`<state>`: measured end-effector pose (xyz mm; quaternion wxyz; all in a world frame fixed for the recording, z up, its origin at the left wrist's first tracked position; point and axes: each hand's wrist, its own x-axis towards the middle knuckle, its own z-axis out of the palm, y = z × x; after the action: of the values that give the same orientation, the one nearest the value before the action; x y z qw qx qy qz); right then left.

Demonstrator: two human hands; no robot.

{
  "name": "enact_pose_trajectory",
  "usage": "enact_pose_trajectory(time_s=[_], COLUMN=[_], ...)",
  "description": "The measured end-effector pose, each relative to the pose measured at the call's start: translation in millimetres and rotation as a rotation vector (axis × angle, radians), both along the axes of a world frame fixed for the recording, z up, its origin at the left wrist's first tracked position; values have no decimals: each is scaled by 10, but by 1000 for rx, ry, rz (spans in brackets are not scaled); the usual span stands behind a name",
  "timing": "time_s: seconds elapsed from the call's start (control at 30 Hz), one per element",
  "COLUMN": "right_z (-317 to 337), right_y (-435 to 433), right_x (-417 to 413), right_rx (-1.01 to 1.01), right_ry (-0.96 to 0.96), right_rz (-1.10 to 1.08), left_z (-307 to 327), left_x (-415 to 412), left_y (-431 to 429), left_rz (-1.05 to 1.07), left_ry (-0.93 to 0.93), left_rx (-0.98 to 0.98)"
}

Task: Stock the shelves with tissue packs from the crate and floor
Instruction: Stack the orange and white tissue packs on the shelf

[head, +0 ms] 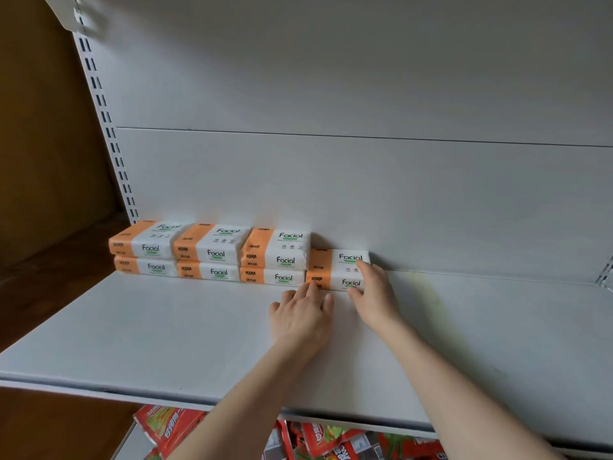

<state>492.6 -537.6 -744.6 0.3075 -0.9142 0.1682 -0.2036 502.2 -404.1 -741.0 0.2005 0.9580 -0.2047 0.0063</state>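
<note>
Orange-and-white "Facial" tissue packs line the back of the white shelf (166, 327). Three stacks of two (212, 254) stand side by side on the left. A single pack (335, 270) lies at the right end of the row, against the back panel. My right hand (374, 293) grips this pack's right end, fingers on its top and thumb at its front. My left hand (302, 313) lies flat on the shelf, its straight fingertips touching the pack's lower front edge near its orange end.
The shelf's grey back panel (365, 177) rises behind the row, with slotted uprights at left (109, 134) and far right (605, 273). Red snack bags (325, 439) lie on the level below. To the left is a brown wall (43, 144).
</note>
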Motion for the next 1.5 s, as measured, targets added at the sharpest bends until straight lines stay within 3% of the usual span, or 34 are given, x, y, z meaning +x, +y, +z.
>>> enact_pose_trajectory(time_s=[0.13, 0.43, 0.6, 0.77, 0.97, 1.2, 1.5], right_z=[-11, -26, 36, 99, 55, 103, 460], right_y=[0, 3, 225, 612, 645, 784, 2368], right_x=[-2, -32, -18, 21, 37, -6, -56], right_rx=[-51, -255, -445, -354, -313, -279, 188], right_ry=[-113, -65, -313, -254, -198, -299, -411], right_rz=[-67, -68, 65, 199, 191, 204, 542], left_z=[-11, 49, 118, 162, 144, 246, 417], left_x=[8, 20, 24, 141, 214, 52, -381], left_y=[-31, -58, 83, 262, 305, 561, 1907], left_rz=[25, 5, 66, 216, 148, 158, 433], left_ry=[-30, -27, -63, -43, -14, -71, -261], left_rx=[15, 53, -103, -331, -384, -486, -713])
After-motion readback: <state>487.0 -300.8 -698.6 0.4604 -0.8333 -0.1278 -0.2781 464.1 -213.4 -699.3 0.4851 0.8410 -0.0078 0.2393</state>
